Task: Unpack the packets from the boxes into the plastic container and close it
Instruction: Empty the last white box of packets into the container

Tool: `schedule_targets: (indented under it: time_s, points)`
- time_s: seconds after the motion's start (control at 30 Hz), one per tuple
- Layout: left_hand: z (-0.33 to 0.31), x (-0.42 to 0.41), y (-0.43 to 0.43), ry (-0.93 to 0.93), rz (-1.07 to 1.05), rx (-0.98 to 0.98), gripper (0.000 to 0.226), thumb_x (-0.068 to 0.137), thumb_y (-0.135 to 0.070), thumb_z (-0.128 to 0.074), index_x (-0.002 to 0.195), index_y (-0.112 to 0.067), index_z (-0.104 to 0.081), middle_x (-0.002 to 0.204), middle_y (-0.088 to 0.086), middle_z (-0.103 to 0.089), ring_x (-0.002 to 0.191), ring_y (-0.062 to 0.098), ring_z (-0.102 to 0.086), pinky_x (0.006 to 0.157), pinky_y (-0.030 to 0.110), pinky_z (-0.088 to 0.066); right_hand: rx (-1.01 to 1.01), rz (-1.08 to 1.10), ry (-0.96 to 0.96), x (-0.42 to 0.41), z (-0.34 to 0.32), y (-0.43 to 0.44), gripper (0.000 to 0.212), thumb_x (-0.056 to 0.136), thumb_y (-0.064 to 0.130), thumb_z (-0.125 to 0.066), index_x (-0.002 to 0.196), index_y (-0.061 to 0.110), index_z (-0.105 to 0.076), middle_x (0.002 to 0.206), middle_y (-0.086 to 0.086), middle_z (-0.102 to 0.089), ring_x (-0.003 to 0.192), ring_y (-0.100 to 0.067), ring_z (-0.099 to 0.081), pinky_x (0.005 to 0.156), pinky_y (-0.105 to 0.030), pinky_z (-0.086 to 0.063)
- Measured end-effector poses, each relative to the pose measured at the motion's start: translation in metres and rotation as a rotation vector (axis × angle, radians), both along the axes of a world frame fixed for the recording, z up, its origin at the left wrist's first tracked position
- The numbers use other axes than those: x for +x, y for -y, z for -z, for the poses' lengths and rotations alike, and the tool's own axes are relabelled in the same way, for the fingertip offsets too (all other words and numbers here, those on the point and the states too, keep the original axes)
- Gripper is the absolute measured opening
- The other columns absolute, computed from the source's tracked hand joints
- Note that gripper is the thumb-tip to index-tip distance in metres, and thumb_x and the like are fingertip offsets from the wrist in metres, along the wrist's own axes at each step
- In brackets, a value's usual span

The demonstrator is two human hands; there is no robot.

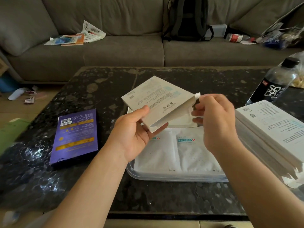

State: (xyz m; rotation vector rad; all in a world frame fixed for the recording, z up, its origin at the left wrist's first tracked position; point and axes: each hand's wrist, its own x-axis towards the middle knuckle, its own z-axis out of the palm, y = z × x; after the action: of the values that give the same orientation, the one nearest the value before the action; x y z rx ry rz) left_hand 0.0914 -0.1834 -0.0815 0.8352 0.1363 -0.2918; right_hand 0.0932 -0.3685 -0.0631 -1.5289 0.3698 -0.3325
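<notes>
My left hand (134,129) grips a flat grey-white box (158,99) by its near corner and holds it tilted above the clear plastic container (172,177). At the box's open right end my right hand (215,119) pinches white packets (190,111) that stick out of it. Two white packets with teal labels (185,150) lie flat inside the container. A stack of white boxes (269,129) sits at the container's right. A purple box (76,137) lies flat on the table to the left.
The dark speckled table (98,89) carries a black-labelled soda bottle (276,83) at the far right. Behind it stands a grey sofa (123,50) with papers, a black backpack (189,18) and bags. A green sheet (11,132) lies at the left edge.
</notes>
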Motion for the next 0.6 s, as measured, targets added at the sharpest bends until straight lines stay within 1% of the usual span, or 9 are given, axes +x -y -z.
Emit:
schedule_targets:
  time_s: [0.07,0.1,0.17,0.23,0.3,0.37,0.47,0.53,0.6]
  points:
    - [0.0,0.0,0.001,0.01,-0.066,-0.012,0.033,0.102,-0.011,-0.057,0.133,-0.016,-0.064,0.118,0.011,-0.078,0.107,0.027,-0.076,0.081,0.044,-0.065,-0.363,0.052,0.197,-0.006,0.001,-0.006,0.008,0.09,0.014,-0.058,0.085,0.018,-0.061,0.077,-0.003,-0.065,0.066,-0.012,-0.059,0.059,-0.037,-0.055]
    - [-0.001,0.0,0.001,0.02,-0.091,-0.017,0.033,0.101,-0.01,-0.056,0.134,-0.016,-0.064,0.118,0.012,-0.077,0.107,0.026,-0.076,0.081,0.043,-0.065,-0.457,-0.002,0.265,-0.011,0.001,-0.011,0.01,0.09,0.012,-0.06,0.082,0.018,-0.061,0.072,0.0,-0.062,0.062,-0.011,-0.057,0.056,-0.034,-0.053]
    - [-0.001,0.0,0.0,0.044,-0.119,-0.026,0.037,0.101,-0.009,-0.057,0.137,-0.016,-0.061,0.121,0.012,-0.076,0.109,0.027,-0.076,0.079,0.04,-0.065,-0.522,-0.175,0.306,-0.018,0.003,-0.021,0.01,0.091,0.012,-0.065,0.082,0.017,-0.066,0.072,0.006,-0.066,0.064,-0.012,-0.063,0.055,-0.03,-0.056]
    - [0.0,0.0,-0.001,0.064,-0.133,-0.002,0.039,0.102,-0.01,-0.056,0.141,-0.017,-0.059,0.123,0.012,-0.076,0.109,0.026,-0.076,0.077,0.036,-0.064,-0.539,-0.322,0.294,-0.023,0.007,-0.029,0.01,0.092,0.012,-0.067,0.087,0.017,-0.073,0.081,0.014,-0.07,0.075,-0.013,-0.07,0.06,-0.03,-0.06]
    - [0.0,0.0,-0.001,0.08,-0.14,0.032,0.039,0.103,-0.011,-0.055,0.141,-0.017,-0.058,0.121,0.012,-0.076,0.107,0.024,-0.076,0.076,0.032,-0.063,-0.481,-0.408,0.286,-0.026,0.009,-0.035,0.013,0.093,0.009,-0.067,0.09,0.018,-0.076,0.087,0.023,-0.069,0.087,-0.002,-0.07,0.068,-0.026,-0.061]
    - [0.001,0.0,-0.001,0.09,-0.132,0.05,0.038,0.103,-0.013,-0.055,0.14,-0.019,-0.058,0.12,0.011,-0.077,0.106,0.024,-0.076,0.075,0.031,-0.063,-0.432,-0.456,0.283,-0.028,0.01,-0.036,0.016,0.092,0.007,-0.067,0.089,0.02,-0.076,0.087,0.026,-0.069,0.09,0.006,-0.067,0.07,-0.021,-0.06]
    - [0.002,0.001,-0.003,0.098,-0.126,0.07,0.038,0.104,-0.016,-0.055,0.141,-0.022,-0.057,0.122,0.011,-0.076,0.109,0.025,-0.076,0.077,0.032,-0.063,-0.389,-0.501,0.258,-0.03,0.009,-0.037,0.015,0.092,0.008,-0.067,0.084,0.017,-0.076,0.085,0.013,-0.073,0.094,-0.006,-0.065,0.071,-0.027,-0.061]
    - [0.002,0.002,-0.003,0.095,-0.134,0.075,0.041,0.103,-0.017,-0.056,0.144,-0.022,-0.055,0.125,0.011,-0.075,0.11,0.025,-0.075,0.078,0.032,-0.063,-0.367,-0.522,0.241,-0.031,0.009,-0.037,0.014,0.091,0.008,-0.067,0.084,0.015,-0.077,0.087,0.01,-0.073,0.095,-0.014,-0.062,0.07,-0.033,-0.06]
    - [0.003,0.002,-0.003,0.089,-0.145,0.077,0.043,0.102,-0.017,-0.058,0.145,-0.022,-0.054,0.126,0.012,-0.074,0.112,0.025,-0.075,0.079,0.033,-0.063,-0.362,-0.54,0.24,-0.031,0.008,-0.038,0.012,0.091,0.009,-0.069,0.084,0.015,-0.077,0.087,0.011,-0.073,0.092,-0.017,-0.064,0.069,-0.033,-0.06]
